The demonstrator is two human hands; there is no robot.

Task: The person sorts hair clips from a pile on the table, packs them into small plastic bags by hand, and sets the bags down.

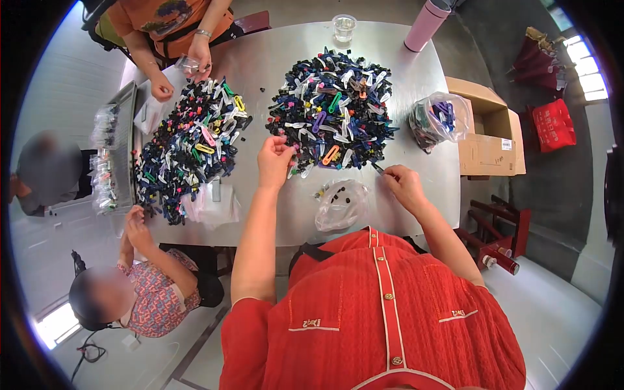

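Observation:
A large pile of small hair clips, mostly black, navy and white, lies on the metal table before me. At its lower left edge is my left hand, fingers pinched by a small pink piece. My right hand is at the lower right edge, its fingertips closed on a dark clip. Between my hands, nearer my body, a clear plastic bag lies with a few small black pieces in it.
A second clip pile is at the left, with two co-workers' hands at it. Plastic bags lie beside it. A cup, a pink bottle and a bag of clips stand on the table. A cardboard box is at the right.

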